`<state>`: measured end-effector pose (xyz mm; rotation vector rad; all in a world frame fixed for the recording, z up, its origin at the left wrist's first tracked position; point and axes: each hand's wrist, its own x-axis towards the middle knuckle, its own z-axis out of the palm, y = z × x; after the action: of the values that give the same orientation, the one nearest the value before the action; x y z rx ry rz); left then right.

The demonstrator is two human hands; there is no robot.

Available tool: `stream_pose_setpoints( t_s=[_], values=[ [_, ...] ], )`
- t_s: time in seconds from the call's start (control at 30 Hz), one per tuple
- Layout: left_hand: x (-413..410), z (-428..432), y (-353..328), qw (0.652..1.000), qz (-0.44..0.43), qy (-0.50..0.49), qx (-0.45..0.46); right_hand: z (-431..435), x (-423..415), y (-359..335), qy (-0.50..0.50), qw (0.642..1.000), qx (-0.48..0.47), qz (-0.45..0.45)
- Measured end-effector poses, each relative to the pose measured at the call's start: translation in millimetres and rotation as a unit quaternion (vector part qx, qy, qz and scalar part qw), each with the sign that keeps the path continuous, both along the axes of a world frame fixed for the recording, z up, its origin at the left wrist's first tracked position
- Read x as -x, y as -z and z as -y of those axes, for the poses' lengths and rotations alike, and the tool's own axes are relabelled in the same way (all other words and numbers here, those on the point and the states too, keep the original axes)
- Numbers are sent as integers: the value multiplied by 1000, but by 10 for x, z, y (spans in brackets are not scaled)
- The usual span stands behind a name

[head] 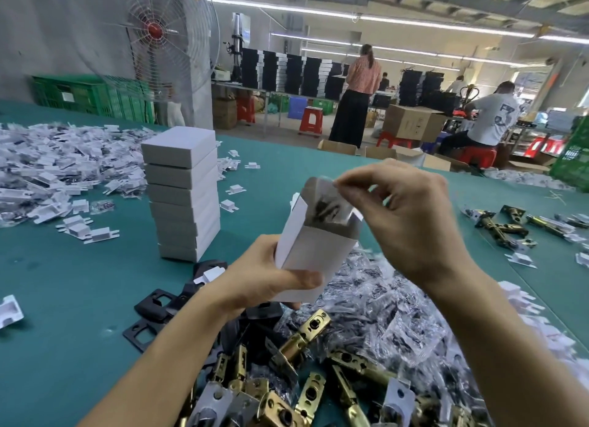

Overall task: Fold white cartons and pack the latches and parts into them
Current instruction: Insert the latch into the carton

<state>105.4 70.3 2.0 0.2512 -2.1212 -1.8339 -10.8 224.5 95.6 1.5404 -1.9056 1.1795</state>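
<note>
The left hand (264,280) held a white carton (315,251) upright above the green table (63,283). Its thumb was pressed across the front near the bottom, and the other fingers were curled behind the carton. The top of the carton was open, with its flaps standing up. The right hand (414,222) was over the opening. Its thumb and forefinger were closed together on the top edge of a small clear bag (328,206) with dark parts, and the lower part of the bag was inside the carton. The other fingers of this hand were bent loosely. Under the hands lay brass latches (306,334), with black plates (153,305) to their left and a heap of packets (382,302) to their right. Left of the carton, apart from it, a stack (183,194) of closed white cartons stood on the table. Farther left, many white paper pieces (47,168) were spread.
</note>
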Motion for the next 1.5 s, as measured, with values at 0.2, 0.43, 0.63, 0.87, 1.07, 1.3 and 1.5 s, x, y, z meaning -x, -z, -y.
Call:
stream_pose_setpoints(
  t_s=[0.2, 0.43, 0.63, 0.87, 1.07, 1.3, 1.5],
  values=[
    [-17, -10, -40, 999, -32, 19, -34, 114, 14, 33, -2, 994, -105, 15],
    [-34, -12, -50, 998, -39, 16, -47, 65, -2, 43, -34, 988, -107, 103],
    [7, -24, -23, 1000, -4, -15, -25, -22, -12, -68, 101, 967, -230, -43],
    [17, -23, -8, 1000, -13, -16, -8, 42, -105, -129, 30, 956, -286, -55],
    [18, -21, 5, 1000, -3, -13, 19, 40, -14, -143, 47, 922, -383, -38],
    [9, -49, -27, 999, -30, -12, -9, -42, 65, -78, -29, 930, -367, -9],
    [-69, -70, -124, 993, -58, 37, -98, -247, 77, 379, -134, 961, 19, 240]
  ],
)
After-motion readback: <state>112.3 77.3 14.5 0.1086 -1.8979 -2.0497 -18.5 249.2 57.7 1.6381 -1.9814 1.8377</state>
